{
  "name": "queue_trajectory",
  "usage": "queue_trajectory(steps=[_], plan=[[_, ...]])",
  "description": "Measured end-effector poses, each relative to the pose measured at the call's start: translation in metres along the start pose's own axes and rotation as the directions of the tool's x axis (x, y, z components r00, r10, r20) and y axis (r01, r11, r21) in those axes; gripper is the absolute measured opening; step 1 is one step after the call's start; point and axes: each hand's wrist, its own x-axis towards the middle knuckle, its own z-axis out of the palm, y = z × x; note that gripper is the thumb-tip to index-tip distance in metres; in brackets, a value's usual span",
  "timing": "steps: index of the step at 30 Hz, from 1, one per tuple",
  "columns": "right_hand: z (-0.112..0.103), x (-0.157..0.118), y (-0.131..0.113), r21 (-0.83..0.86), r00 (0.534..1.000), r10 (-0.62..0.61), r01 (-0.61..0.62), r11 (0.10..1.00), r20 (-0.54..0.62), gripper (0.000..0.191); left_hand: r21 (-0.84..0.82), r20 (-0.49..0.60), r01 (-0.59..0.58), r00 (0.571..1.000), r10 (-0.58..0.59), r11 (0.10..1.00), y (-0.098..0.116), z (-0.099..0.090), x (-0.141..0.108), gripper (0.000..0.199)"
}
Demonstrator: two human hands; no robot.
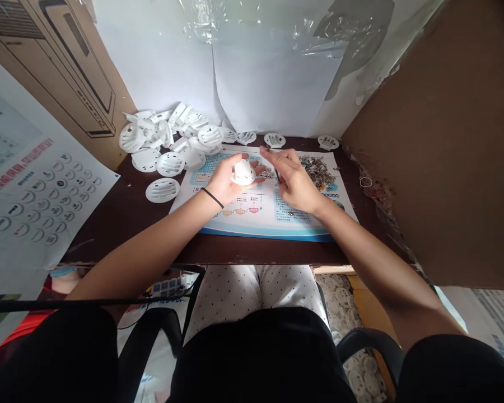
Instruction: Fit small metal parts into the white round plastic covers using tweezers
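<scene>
In the head view, my left hand is turned palm up, its fingers curled around a small white rounded plastic part with little holes. My right hand is just to the right of it, knuckles up, its fingers pointing toward the left hand. A thin dark thing shows beneath the right fingers, though its kind is unclear and the fingertips are blurred. Under both hands lies a printed sheet. Right behind the right hand is a pile of small metal pieces.
A heap of white slotted round plastic parts lies at the back left, with several more along the back wall. Cardboard walls enclose the dark table. A box of similar white parts stands below, beside my right leg.
</scene>
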Motion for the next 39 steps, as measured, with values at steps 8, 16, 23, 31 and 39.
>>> queue_trajectory(steps=[8, 16, 23, 31, 39], plan=[[0.003, 0.004, -0.018, 0.448, 0.920, 0.392, -0.339, 0.827, -0.027, 0.034, 0.022, 0.020, 0.004, 1.000, -0.005, 1.000, -0.016, -0.005, 0.012, 0.026], [0.012, 0.011, -0.022, 0.677, 0.877, 0.480, -0.335, 0.655, -0.031, 0.045, -0.041, 0.050, 0.036, 0.998, -0.034, 0.999, -0.020, 0.009, 0.006, 0.048], [0.023, 0.011, -0.025, 0.604, 0.849, 0.507, -0.330, 0.725, -0.145, 0.058, -0.091, -0.014, 0.021, 1.000, -0.023, 0.996, -0.026, 0.008, 0.008, 0.038], [0.035, 0.008, -0.020, 0.556, 0.869, 0.467, -0.310, 0.771, -0.164, 0.059, -0.124, -0.032, 0.035, 0.999, -0.039, 0.992, -0.024, 0.011, 0.005, 0.041], [0.032, 0.007, -0.024, 0.548, 0.865, 0.473, -0.317, 0.774, -0.167, 0.058, -0.089, 0.029, 0.029, 0.999, -0.027, 0.996, -0.026, 0.005, 0.008, 0.041]])
